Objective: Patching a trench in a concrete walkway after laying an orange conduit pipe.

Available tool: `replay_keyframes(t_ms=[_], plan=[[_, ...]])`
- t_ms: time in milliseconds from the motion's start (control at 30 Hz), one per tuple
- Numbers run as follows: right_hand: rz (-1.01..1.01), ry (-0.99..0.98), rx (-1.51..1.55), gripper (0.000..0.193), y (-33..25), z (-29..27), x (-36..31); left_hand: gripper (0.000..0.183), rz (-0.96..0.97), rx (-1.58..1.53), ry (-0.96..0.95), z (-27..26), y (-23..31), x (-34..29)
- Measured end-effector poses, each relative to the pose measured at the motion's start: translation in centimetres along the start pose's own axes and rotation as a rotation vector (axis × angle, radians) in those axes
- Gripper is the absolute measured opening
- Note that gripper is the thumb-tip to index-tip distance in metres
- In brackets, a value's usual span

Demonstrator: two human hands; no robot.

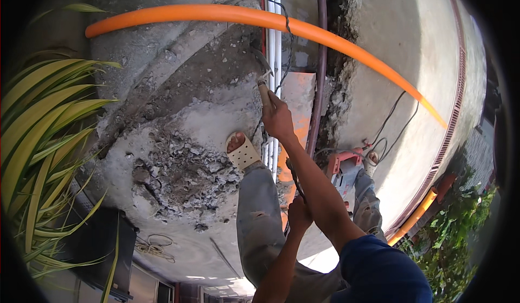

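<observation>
My right hand (279, 120) reaches forward and is closed around the wooden handle of what looks like a trowel (262, 63). The thin metal blade shows almost edge-on, over the dug-out strip of ground beside the white pipes (278, 27). Nearer to me, my left hand (299, 215) is closed on a dark cord (294, 177), and my right forearm passes close beside it. My foot in a pale, holed sandal (242, 154) stands between broken concrete rubble (187, 176) and the pipes.
An orange pipe (227, 14) arcs across the far side. A purplish pipe (321, 64) runs beside an orange-stained slab (299, 94). To the right lies a red and grey power tool (344, 174) with black cable. Striped leaves (46, 111) hang at the left, above a black box (100, 249).
</observation>
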State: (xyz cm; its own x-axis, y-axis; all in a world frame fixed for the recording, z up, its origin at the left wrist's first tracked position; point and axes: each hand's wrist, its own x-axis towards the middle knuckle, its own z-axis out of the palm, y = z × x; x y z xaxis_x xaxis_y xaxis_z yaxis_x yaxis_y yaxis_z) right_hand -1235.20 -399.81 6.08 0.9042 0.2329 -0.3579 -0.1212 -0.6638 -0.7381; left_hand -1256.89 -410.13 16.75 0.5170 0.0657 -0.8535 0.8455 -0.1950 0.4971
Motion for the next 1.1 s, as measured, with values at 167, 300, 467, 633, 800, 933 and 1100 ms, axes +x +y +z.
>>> replay_keyframes(t_ms=[167, 300, 467, 633, 800, 933, 1100], plan=[[0.338, -0.151, -0.003, 0.044, 3.7, 2.8, 8.1, 0.043, 0.015, -0.124, 0.013, 0.4, 1.6, -0.8], [0.449, 0.029, 0.267, 0.044, 8.6, 0.9, 7.3, 0.045, 0.001, -0.143, 0.008, 1.5, 3.8, -0.6], [0.148, 0.033, 0.091, 0.042, 3.4, 1.2, 2.4, 0.048, 0.005, -0.066, -0.030, -0.3, 0.7, -0.1], [0.352, -0.044, 0.143, 0.039, 2.9, 0.4, 7.9, 0.050, -0.074, -0.172, -0.013, -0.1, 2.9, -0.6], [0.387, 0.021, 0.192, 0.040, 5.4, 1.8, 8.0, 0.046, -0.043, -0.107, -0.026, 0.6, 2.7, -0.9], [0.409, 0.175, 0.366, 0.041, 4.5, 4.4, 5.7, 0.044, 0.201, -0.164, 0.102, 0.6, 2.0, -1.1], [0.297, 0.023, 0.176, 0.046, 1.7, 5.1, 7.1, 0.039, 0.036, -0.127, 0.116, -1.8, 1.1, -1.2]])
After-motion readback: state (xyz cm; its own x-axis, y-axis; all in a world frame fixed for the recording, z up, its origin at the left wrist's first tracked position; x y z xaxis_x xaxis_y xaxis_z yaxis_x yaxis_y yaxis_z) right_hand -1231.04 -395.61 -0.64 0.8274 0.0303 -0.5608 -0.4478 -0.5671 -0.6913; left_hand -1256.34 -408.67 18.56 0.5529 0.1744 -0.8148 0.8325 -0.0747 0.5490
